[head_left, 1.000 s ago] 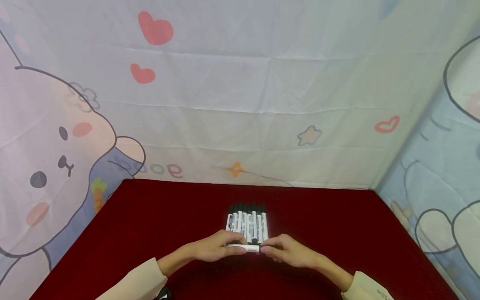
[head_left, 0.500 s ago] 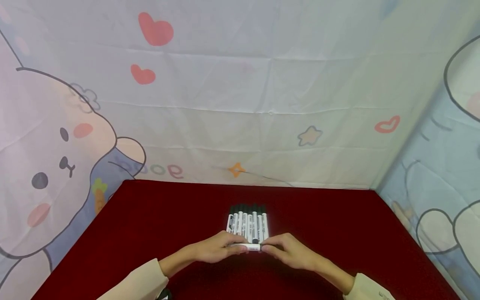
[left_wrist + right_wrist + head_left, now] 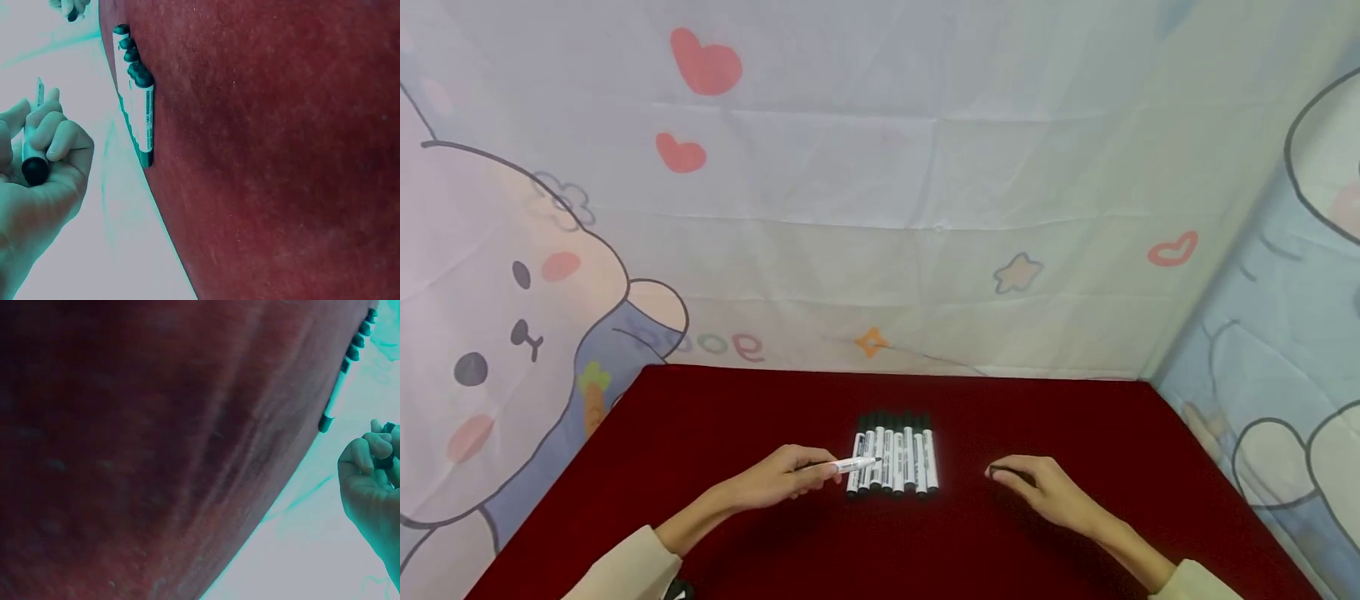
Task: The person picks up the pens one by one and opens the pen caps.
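Note:
My left hand (image 3: 775, 481) grips a white marker (image 3: 854, 465), its uncapped tip pointing right over a row of capped markers (image 3: 897, 458). In the left wrist view, the black rear end of the held marker (image 3: 35, 170) shows in the palm, with fingers curled round the barrel. To the right of the row, my right hand (image 3: 1051, 492) pinches a black marker cap (image 3: 384, 462) between thumb and fingers; fingers cover part of it. The row's white barrels lie side by side on the red cloth, black caps toward the back and black ends toward me.
A dark red cloth (image 3: 760, 400) covers the table. Behind it hangs a pale printed curtain (image 3: 850, 183), with more printed cloth (image 3: 1285, 350) along the right side. A small dark object (image 3: 679, 589) shows beside the left sleeve.
The marker and its cap have come apart. My left hand has moved left with the marker, and my right hand has gone right with the cap, uncovering the near ends of the row.

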{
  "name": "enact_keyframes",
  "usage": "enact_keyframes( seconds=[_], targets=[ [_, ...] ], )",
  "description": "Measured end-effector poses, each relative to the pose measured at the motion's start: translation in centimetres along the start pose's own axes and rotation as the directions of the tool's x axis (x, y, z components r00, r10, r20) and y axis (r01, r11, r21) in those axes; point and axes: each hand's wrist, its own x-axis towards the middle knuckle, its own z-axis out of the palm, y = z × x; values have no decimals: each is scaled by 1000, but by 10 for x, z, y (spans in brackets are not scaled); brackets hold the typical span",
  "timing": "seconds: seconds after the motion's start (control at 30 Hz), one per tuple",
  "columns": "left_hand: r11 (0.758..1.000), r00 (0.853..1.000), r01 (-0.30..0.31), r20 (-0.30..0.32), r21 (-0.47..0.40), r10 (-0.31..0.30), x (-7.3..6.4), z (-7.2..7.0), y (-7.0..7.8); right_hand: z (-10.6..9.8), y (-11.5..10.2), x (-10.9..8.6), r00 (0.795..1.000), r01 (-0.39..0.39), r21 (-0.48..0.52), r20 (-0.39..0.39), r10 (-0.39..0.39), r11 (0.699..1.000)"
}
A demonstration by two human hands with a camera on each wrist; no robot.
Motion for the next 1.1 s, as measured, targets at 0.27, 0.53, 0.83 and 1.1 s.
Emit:
enact_keyframes(
  seconds=[0.27,0.53,0.83,1.1],
  targets=[
    [994,998,-62,19,88,61,8,9,6,7,-10,8,984,-69,172,175,39,983],
    [998,999,-44,-6,32,44,13,14,10,7,-22,16,971,-131,230,225,78,964],
    [999,993,-24,-112,45,29,8,12,7,10,-19,11,980,-74,221,197,30,972],
    [998,983,33,-185,57,-23,8,11,4,12,-18,8,983,-83,214,181,44,973]
  ],
)
